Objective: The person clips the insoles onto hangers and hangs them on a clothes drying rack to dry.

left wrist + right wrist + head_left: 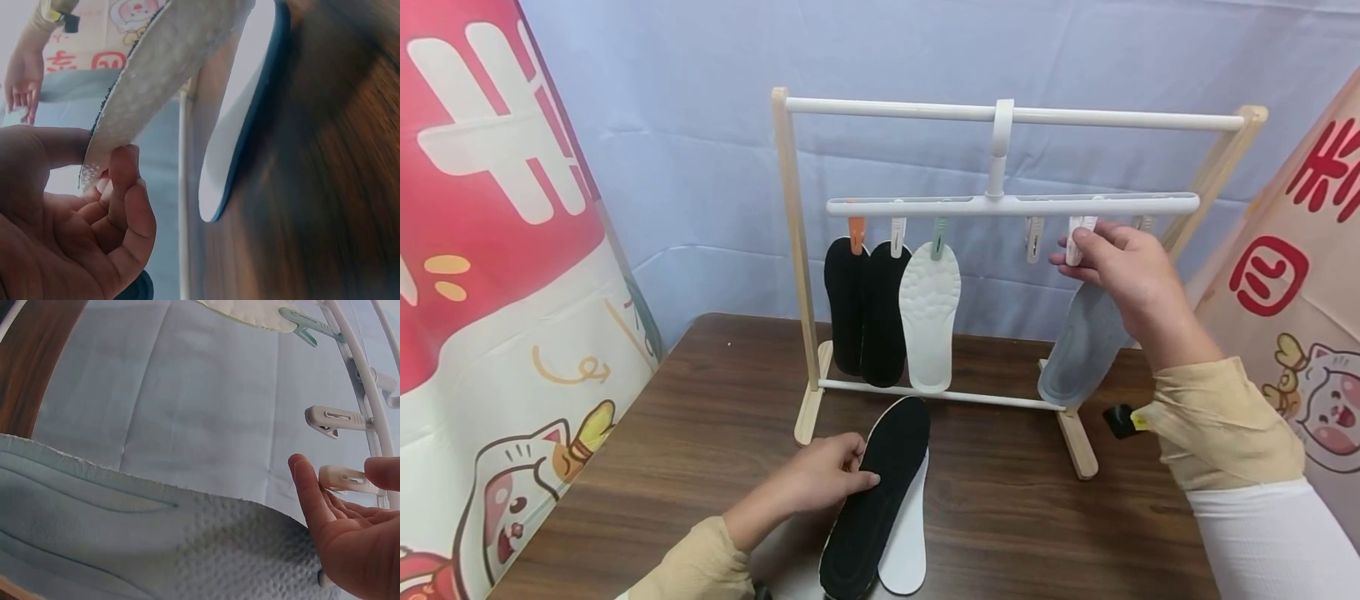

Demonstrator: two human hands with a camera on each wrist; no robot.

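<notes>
My left hand (823, 473) pinches the edge of a black insole (883, 483) between thumb and fingers. Its pale, bumpy underside (147, 78) faces the left wrist camera. Below it, a white insole (906, 533) with a dark underside lies on the table, partly covered in the head view. At the hanger's right part, my right hand (1123, 262) pinches a white clip (1078, 242) between thumb and fingers. Close beside this hand hangs a grey insole (1081, 342) with a dimpled end (244, 540), its top hidden behind the hand in the head view.
A white clip hanger (917, 206) hangs from a wooden-sided rack (790, 208). Two black insoles (846, 308) and a cream insole (931, 317) hang at its left. A bare grey clip (1034, 239) is near the middle. The brown table (700, 417) extends below.
</notes>
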